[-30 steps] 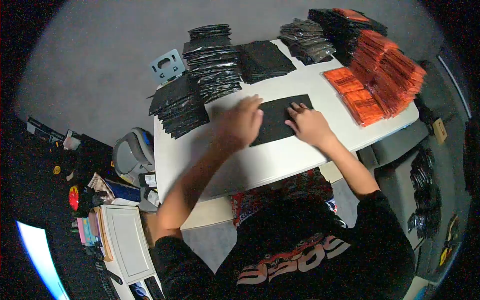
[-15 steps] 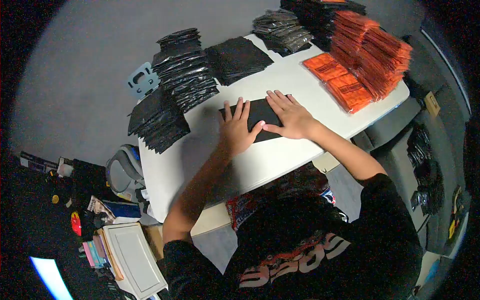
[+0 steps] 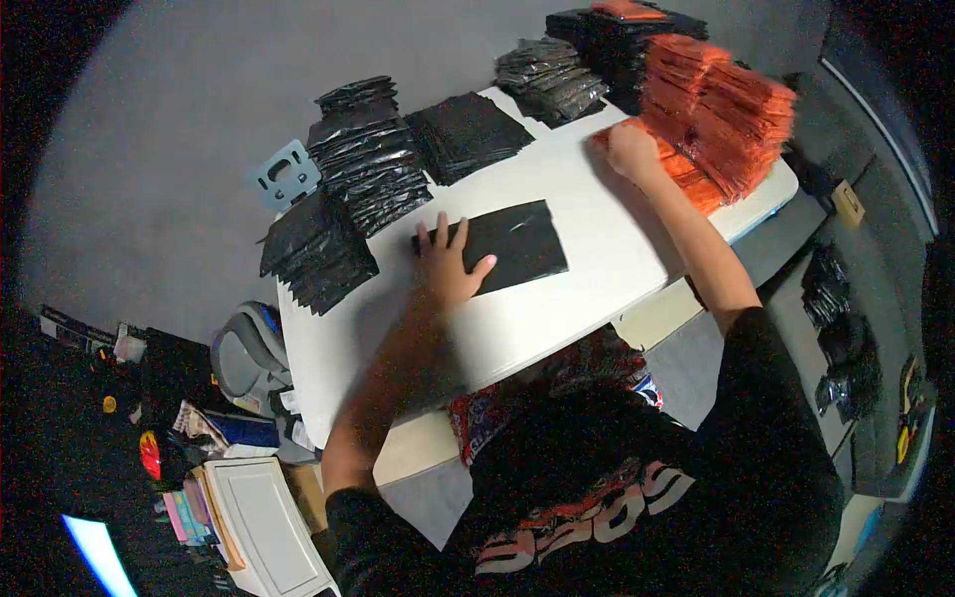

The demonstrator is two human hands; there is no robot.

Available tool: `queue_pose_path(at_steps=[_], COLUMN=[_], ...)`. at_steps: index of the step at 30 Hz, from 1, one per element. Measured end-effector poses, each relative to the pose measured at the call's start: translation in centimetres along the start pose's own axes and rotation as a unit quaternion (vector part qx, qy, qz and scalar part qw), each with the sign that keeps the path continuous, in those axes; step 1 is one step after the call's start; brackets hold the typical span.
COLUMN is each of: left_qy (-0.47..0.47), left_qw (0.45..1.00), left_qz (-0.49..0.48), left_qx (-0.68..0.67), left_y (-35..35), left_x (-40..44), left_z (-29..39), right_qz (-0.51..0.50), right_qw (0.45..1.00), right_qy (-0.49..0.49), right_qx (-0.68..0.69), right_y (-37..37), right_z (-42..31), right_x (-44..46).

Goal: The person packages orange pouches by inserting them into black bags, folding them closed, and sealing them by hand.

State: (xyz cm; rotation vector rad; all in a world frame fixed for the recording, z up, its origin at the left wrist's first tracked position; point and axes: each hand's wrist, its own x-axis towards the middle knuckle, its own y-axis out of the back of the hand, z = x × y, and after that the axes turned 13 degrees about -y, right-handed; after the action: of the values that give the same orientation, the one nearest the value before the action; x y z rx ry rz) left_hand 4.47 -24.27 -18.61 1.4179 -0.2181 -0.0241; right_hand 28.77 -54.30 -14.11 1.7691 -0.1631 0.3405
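A flat black plastic bag (image 3: 522,242) lies on the white table in front of me. My left hand (image 3: 450,269) rests on its left part, fingers spread and palm down. My right hand (image 3: 634,151) is at the far left corner of a low pile of orange packets in clear plastic (image 3: 696,184). Its fingers are curled at the corner of the top orange packet, slightly blurred, and the fingertips are partly hidden. A tall stack of orange packets (image 3: 716,114) stands just to the right of that hand.
Black bags in stacks line the far edge: a left stack (image 3: 318,244), a tall stack (image 3: 368,154), a flat pile (image 3: 468,137) and a greyish pile (image 3: 549,82). More black packets (image 3: 622,50) stand behind. The white table (image 3: 348,368) has a rounded near edge; a grey sofa (image 3: 796,308) is right.
My right hand has left the black bag and moved up and right to the orange packets. My left hand has shifted slightly left, staying on the bag.
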Motion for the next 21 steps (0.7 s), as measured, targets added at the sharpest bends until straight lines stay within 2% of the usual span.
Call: queue_pose_path(at_steps=[2, 3, 5, 6, 10, 11, 12, 13, 14, 15, 16, 18, 19, 21], left_qy=[-0.020, -0.014, -0.017, -0.021, -0.020, -0.012, -0.004, -0.004, -0.014, -0.024, -0.023, -0.059, -0.060, -0.107], left_qw=[0.997, 0.997, 0.998, 0.998, 0.997, 0.998, 0.998, 0.998, 0.999, 0.998, 0.998, 0.995, 0.995, 0.989], left_qz=[0.076, 0.059, 0.044, 0.027, 0.027, 0.024, 0.020, 0.019, 0.032, 0.045, 0.045, 0.077, 0.074, 0.103], left_qx=[-0.011, 0.045, 0.051, 0.057, 0.067, 0.061, 0.054, 0.053, 0.040, 0.027, 0.026, 0.038, 0.035, -0.022], left_y=[-1.6, -0.3, 0.6, 0.6, -0.1, 0.1, 0.3, 0.7, 1.1, 1.4, 1.4, 1.0, 1.0, 1.4], left_x=[-0.9, -1.2, -1.9, -2.1, -3.0, -3.1, -3.3, -3.3, -3.4, -3.3, -3.2, -2.9, -2.6, -1.6], left_z=[-3.2, -3.1, -3.5, -3.7, -4.4, -4.5, -4.5, -4.4, -4.2, -4.1, -4.1, -4.0, -3.6, -2.2], right_qz=[0.011, 0.013, -0.024, -0.008, -0.060, -0.059, -0.062, 0.010, 0.081, 0.081, 0.080, -0.105, -0.109, -0.122], right_qw=[0.999, 0.999, 0.996, 0.996, 0.984, 0.976, 0.976, 0.936, 0.864, 0.880, 0.880, 0.955, 0.958, 0.958], right_qy=[0.030, 0.031, 0.056, 0.076, 0.162, 0.208, 0.208, 0.332, 0.445, 0.439, 0.439, 0.267, 0.238, 0.250], right_qx=[-0.019, -0.018, -0.061, -0.055, 0.037, 0.001, 0.002, 0.115, 0.224, 0.165, 0.164, 0.073, 0.117, 0.075], right_y=[-2.9, -2.3, -0.5, -0.4, 4.5, 4.8, 3.9, 2.2, 0.6, -0.5, 0.7, 3.7, 5.2, 6.8], right_z=[1.5, 0.9, -1.4, -2.4, -6.2, -6.5, -6.4, -6.1, -5.6, -4.8, -5.3, -6.4, -7.0, -7.3], right_x=[1.2, 1.0, -1.1, -2.1, -7.2, -7.8, -8.0, -8.2, -8.4, -9.0, -10.0, -12.1, -12.9, -13.1])
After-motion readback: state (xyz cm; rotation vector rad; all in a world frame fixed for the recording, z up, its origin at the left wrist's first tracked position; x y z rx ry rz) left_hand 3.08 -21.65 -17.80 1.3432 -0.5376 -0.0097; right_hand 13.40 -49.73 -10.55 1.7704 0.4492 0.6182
